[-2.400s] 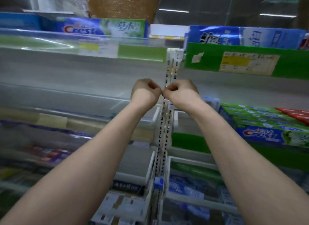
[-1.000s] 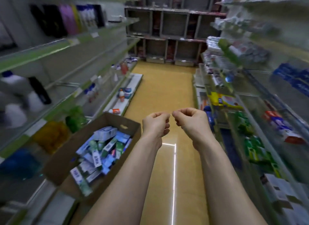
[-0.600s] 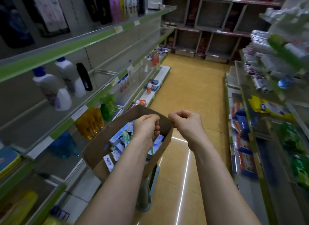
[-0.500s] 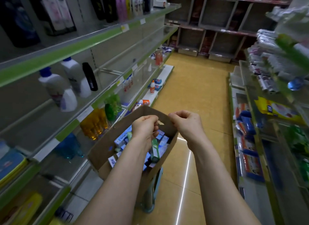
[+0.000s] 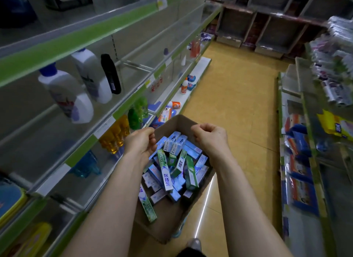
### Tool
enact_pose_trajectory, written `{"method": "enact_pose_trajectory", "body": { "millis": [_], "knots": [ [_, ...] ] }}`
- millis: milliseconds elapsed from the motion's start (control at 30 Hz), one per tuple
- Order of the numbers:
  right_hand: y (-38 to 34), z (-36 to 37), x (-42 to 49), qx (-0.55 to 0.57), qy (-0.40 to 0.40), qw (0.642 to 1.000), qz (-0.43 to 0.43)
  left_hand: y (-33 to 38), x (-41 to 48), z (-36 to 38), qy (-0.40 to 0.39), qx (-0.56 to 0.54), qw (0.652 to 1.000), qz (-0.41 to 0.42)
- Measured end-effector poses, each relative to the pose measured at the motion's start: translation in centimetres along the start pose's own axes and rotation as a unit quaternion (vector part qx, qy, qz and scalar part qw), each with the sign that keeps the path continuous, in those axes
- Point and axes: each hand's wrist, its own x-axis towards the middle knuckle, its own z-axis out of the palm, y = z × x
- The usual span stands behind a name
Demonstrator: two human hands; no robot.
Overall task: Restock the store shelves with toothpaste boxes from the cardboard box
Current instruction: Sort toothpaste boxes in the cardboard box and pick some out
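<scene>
A brown cardboard box (image 5: 164,224) stands in the aisle below me, its top open. Several blue and green toothpaste boxes (image 5: 165,172) lie jumbled inside it. My left hand (image 5: 140,144) hovers over the box's left side with its fingers curled and nothing in them. My right hand (image 5: 210,137) hangs above the box's far right corner, also curled into a loose fist and holding nothing. Both forearms reach out over the box.
Glass-fronted shelves with green strips (image 5: 107,115) run along the left, carrying white bottles (image 5: 66,94), a black bottle (image 5: 110,73) and coloured bottles. More stocked shelves (image 5: 298,161) line the right. A yellow floor aisle (image 5: 235,103) leads to empty brown cubbies (image 5: 267,27).
My view swung from the toothpaste shelf round to the aisle and down onto the cardboard box. Both fists stayed curled and now hang apart over the box.
</scene>
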Motion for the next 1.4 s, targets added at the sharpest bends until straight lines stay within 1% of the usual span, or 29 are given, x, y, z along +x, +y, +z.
{"method": "enact_pose_trajectory", "body": {
  "millis": [167, 233, 300, 367, 467, 600, 800, 867, 1000, 1133, 1233, 1400],
  "knots": [
    [1.3, 2.4, 4.4, -0.025, -0.063, 0.997, 0.029, -0.6, 3.8, 0.4, 0.055, -0.007, 0.998, -0.026],
    [1.8, 3.0, 6.6, -0.036, -0.092, 0.994, 0.043, -1.2, 5.4, 1.2, 0.078, 0.001, 0.996, -0.033],
    [2.6, 3.0, 8.7, -0.039, -0.101, 0.993, 0.056, -1.9, 6.8, 2.5, 0.087, 0.022, 0.995, -0.044],
    [3.6, 2.8, 11.2, -0.042, -0.107, 0.991, 0.067, -3.0, 8.5, 4.3, 0.091, 0.042, 0.993, -0.060],
    [6.0, 2.4, 14.7, -0.047, -0.115, 0.988, 0.090, -5.0, 10.7, 6.9, 0.077, 0.069, 0.990, -0.098],
    [10.1, 3.1, 18.6, -0.045, -0.127, 0.981, 0.141, -7.8, 13.8, 9.2, 0.079, 0.097, 0.981, -0.150],
    [15.3, 5.7, 22.7, -0.077, -0.163, 0.963, 0.202, -11.4, 18.0, 11.3, 0.075, 0.093, 0.970, -0.211],
    [16.4, 6.6, 23.5, -0.090, -0.182, 0.953, 0.224, -12.4, 19.1, 11.6, 0.089, 0.092, 0.965, -0.227],
    [17.8, 8.0, 24.6, -0.132, -0.216, 0.934, 0.251, -13.3, 20.7, 12.2, 0.126, 0.084, 0.960, -0.234],
    [19.4, 9.2, 25.5, -0.147, -0.226, 0.925, 0.266, -14.4, 21.9, 12.0, 0.165, 0.068, 0.955, -0.239],
    [20.5, 10.5, 25.4, -0.141, -0.226, 0.920, 0.286, -15.1, 22.5, 11.6, 0.162, 0.073, 0.955, -0.236],
    [21.1, 11.4, 24.8, -0.124, -0.228, 0.914, 0.310, -15.7, 22.3, 11.7, 0.130, 0.093, 0.959, -0.234]
  ]
}}
